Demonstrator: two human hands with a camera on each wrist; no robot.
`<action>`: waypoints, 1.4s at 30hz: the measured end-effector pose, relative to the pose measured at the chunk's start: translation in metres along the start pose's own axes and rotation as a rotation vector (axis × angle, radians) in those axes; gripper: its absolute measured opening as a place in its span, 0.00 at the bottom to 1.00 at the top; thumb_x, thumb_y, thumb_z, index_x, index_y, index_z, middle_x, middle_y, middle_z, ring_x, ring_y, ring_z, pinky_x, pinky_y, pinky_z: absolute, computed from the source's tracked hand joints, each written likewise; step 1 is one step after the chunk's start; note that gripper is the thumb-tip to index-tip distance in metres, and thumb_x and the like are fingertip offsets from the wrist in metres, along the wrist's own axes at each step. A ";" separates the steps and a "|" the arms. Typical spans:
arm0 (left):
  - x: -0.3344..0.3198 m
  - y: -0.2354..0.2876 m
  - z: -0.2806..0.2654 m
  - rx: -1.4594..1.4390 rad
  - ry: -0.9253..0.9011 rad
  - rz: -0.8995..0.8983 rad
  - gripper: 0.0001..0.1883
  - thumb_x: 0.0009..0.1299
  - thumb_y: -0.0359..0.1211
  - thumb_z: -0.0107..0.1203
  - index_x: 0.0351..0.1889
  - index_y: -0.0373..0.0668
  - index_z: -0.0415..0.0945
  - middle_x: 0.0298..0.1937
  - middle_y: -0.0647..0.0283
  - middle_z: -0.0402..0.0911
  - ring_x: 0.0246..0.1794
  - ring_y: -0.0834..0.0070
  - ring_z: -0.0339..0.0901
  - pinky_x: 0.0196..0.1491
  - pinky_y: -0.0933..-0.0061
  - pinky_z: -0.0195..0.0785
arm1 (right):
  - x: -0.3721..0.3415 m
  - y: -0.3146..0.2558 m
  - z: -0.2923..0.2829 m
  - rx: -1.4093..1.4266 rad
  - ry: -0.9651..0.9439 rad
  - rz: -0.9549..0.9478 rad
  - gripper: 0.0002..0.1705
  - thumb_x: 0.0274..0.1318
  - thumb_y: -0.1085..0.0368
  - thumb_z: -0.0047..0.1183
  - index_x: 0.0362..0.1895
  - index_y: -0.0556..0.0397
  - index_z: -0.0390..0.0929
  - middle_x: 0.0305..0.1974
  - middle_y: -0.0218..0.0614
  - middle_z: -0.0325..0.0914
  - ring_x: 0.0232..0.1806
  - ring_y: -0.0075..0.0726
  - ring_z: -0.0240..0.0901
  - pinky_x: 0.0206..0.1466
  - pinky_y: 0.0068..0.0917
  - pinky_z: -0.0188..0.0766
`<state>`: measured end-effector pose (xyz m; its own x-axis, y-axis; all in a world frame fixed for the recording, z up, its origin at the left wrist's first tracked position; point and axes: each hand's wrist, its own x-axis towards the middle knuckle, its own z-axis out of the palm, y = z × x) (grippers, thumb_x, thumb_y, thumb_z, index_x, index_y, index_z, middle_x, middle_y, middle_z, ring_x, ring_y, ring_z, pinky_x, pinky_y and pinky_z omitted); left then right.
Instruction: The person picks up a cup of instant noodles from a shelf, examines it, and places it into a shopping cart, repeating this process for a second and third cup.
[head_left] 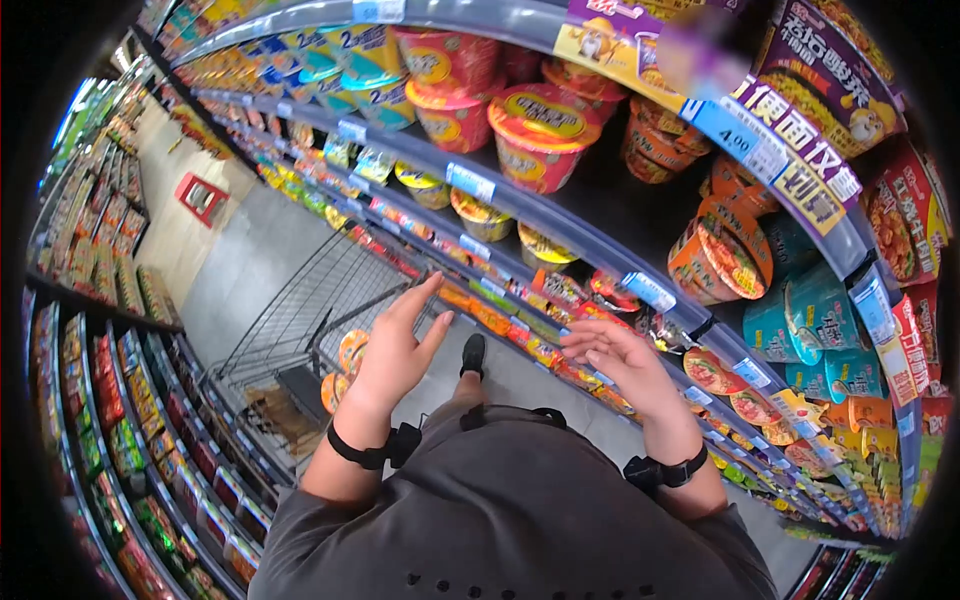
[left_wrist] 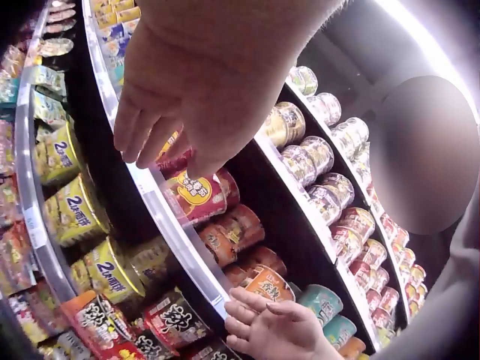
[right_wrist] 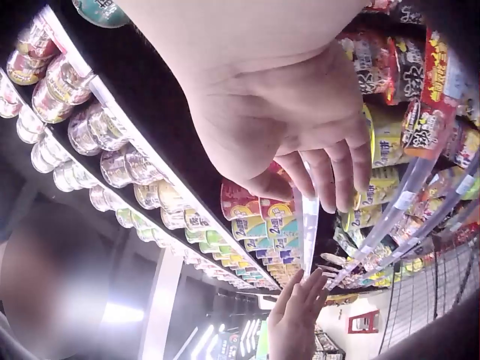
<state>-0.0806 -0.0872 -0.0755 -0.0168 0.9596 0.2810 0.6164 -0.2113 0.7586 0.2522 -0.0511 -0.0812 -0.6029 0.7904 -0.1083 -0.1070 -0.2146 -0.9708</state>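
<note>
My left hand (head_left: 393, 350) is raised over the aisle floor beside the shelf, its fingers straight and nothing in it. On the other side, my right hand (head_left: 630, 372) hangs in front of the shelf edge, fingers loosely extended and also holding nothing. Instant noodle cups crowd the shelf facing them: red cups (head_left: 540, 140), an orange cup (head_left: 720, 250) tilted forward, and teal cups (head_left: 800, 315). The left wrist view has the left palm (left_wrist: 199, 90) in front of the red cups. In the right wrist view the right fingers (right_wrist: 322, 176) bend slightly downward.
A black wire shopping cart (head_left: 270, 310) stands to the left, with round orange packages (head_left: 335, 392) in it. Another stocked shelf (head_left: 150, 440) runs along the far left. Farther down the aisle is a red-framed sign (head_left: 201, 198) on the floor. Price tags (head_left: 650, 290) line the shelf edges.
</note>
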 end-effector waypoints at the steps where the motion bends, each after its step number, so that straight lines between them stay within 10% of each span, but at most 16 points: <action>1: -0.014 0.004 -0.005 0.024 -0.005 -0.039 0.26 0.73 0.30 0.62 0.68 0.34 0.73 0.62 0.45 0.82 0.64 0.53 0.80 0.65 0.63 0.71 | -0.003 0.009 0.001 -0.016 -0.024 0.020 0.23 0.72 0.74 0.47 0.70 0.59 0.69 0.61 0.41 0.77 0.64 0.35 0.75 0.68 0.35 0.71; 17: -0.159 -0.045 -0.120 0.289 0.334 -0.255 0.18 0.74 0.29 0.59 0.61 0.37 0.78 0.54 0.46 0.84 0.56 0.49 0.82 0.59 0.59 0.74 | 0.013 0.050 0.085 -0.122 -0.167 0.228 0.19 0.74 0.69 0.46 0.65 0.57 0.74 0.57 0.40 0.81 0.56 0.35 0.79 0.61 0.33 0.73; 42: -0.420 -0.229 -0.341 0.234 0.439 -0.621 0.20 0.74 0.33 0.59 0.63 0.42 0.78 0.58 0.49 0.83 0.60 0.52 0.80 0.62 0.60 0.73 | 0.147 0.125 0.452 -0.352 -0.513 0.361 0.21 0.74 0.70 0.47 0.67 0.57 0.73 0.57 0.39 0.81 0.58 0.33 0.79 0.62 0.32 0.73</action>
<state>-0.4833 -0.5047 -0.1666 -0.6907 0.7175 0.0900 0.5406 0.4297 0.7232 -0.2070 -0.2212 -0.1215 -0.8572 0.3177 -0.4054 0.3784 -0.1456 -0.9141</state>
